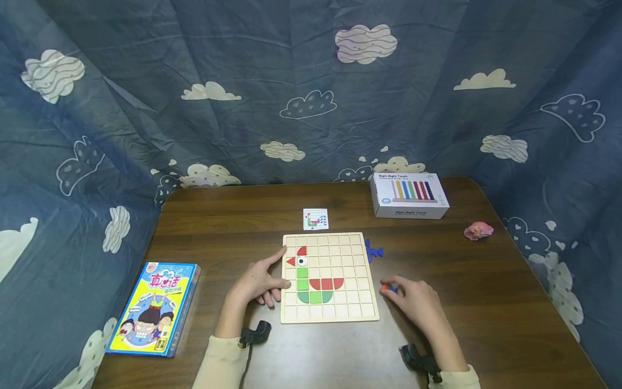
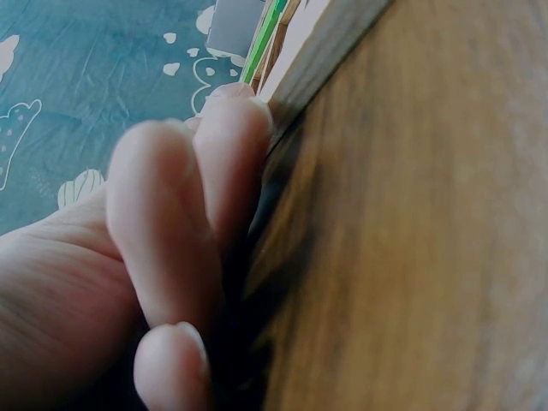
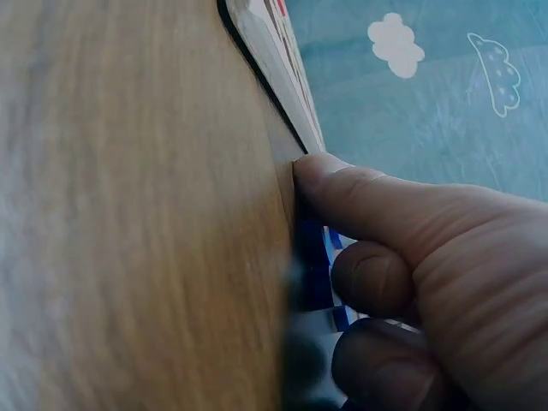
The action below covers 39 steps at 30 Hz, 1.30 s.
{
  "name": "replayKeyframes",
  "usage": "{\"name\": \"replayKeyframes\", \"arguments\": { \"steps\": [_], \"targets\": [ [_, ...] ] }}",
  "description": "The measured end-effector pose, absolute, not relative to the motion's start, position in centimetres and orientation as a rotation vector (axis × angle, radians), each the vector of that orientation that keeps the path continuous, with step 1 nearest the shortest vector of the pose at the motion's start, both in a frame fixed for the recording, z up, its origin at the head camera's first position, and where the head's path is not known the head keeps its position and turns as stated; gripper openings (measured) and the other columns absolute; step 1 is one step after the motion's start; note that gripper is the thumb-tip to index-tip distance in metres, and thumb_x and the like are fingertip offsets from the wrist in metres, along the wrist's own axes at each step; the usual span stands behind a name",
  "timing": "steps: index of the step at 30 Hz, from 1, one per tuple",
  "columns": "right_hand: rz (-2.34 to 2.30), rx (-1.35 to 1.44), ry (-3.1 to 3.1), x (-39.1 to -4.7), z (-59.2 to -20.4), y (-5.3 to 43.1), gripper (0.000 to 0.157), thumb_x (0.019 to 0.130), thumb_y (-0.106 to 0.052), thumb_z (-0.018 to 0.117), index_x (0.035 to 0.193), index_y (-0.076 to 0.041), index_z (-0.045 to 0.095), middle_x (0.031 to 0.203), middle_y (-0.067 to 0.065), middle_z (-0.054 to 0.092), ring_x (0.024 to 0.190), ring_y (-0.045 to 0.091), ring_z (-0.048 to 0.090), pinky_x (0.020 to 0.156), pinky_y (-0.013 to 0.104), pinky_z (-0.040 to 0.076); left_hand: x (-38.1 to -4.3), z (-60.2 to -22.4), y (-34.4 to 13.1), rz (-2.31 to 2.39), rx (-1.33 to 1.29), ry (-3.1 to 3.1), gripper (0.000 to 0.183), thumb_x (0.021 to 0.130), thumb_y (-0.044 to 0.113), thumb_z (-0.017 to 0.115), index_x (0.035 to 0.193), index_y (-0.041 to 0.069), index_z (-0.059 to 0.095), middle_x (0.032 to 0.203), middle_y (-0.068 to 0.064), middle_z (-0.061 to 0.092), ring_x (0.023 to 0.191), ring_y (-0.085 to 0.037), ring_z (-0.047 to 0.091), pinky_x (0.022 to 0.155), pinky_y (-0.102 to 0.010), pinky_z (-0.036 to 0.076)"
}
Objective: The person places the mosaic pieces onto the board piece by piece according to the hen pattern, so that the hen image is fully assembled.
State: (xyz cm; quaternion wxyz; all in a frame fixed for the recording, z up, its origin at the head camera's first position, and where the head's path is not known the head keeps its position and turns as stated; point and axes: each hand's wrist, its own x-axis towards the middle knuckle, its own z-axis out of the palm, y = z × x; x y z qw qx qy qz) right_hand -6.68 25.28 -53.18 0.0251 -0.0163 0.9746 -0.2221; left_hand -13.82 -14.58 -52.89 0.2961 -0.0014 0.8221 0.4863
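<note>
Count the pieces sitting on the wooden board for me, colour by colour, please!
Red pieces: 5
Green pieces: 5
White eye piece: 1
Total on the board: 11

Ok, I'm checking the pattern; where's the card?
In the head view, the card lies just beyond the board, left of the white box.

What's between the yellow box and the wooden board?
The left hand, touching the wooden board's left edge, then bare table up to the yellow box. Head view.
</note>
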Motion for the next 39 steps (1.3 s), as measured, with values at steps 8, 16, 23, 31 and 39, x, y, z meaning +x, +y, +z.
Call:
{"name": "replayKeyframes", "arguments": {
  "steps": [8,16,23,31,39],
  "targets": [
    [-0.934,-0.212,3.123,-6.5,-52.1,22.2,0.024,0.09,-0.028,0.086,0.11,-0.015,0.082,0.058,-0.013,0.041,0.051,-0.001,0.03,0.05,0.02,0.025,-13.7,-53.0,-14.7,1.315,0.003,2.172,0.096,0.09,0.028,0.086,0.166,0.046,0.03,0.062,-0.01,0.071,0.043,-0.017,0.065,0.041,-0.024,0.048],
    [-1.066,-0.48,2.982,-5.7,-51.5,14.0,0.016,0.088,-0.026,0.087,0.101,-0.018,0.083,0.053,-0.019,0.04,0.05,-0.008,0.03,0.05,0.016,0.027,-13.8,-53.0,-14.6,1.297,-0.007,2.187,0.097,0.089,0.03,0.087,0.165,0.048,0.03,0.063,-0.01,0.073,0.043,-0.017,0.066,0.041,-0.026,0.05],
    [-0.824,-0.578,3.024,-4.9,-52.5,10.9,0.015,0.086,-0.035,0.088,0.097,-0.026,0.083,0.051,-0.019,0.037,0.047,-0.005,0.028,0.047,0.018,0.024,-13.9,-52.8,-14.5,1.288,-0.003,2.198,0.096,0.09,0.03,0.087,0.165,0.049,0.03,0.063,-0.011,0.073,0.043,-0.017,0.066,0.041,-0.027,0.051],
    [-0.74,-0.564,2.995,-5.0,-53.0,10.9,0.018,0.087,-0.038,0.088,0.101,-0.028,0.082,0.053,-0.018,0.032,0.048,-0.002,0.026,0.047,0.02,0.022,-13.8,-52.7,-14.5,1.288,-0.002,2.197,0.096,0.09,0.03,0.087,0.165,0.047,0.03,0.063,-0.011,0.073,0.044,-0.018,0.067,0.041,-0.027,0.051],
    [-0.793,-0.585,2.972,-5.0,-52.9,11.2,0.014,0.086,-0.034,0.088,0.096,-0.027,0.081,0.053,-0.019,0.035,0.05,-0.004,0.029,0.049,0.019,0.024,-13.9,-53.0,-14.5,1.281,-0.008,2.204,0.096,0.09,0.031,0.087,0.166,0.047,0.03,0.063,-0.011,0.073,0.044,-0.017,0.067,0.041,-0.027,0.051]
  ]
}}
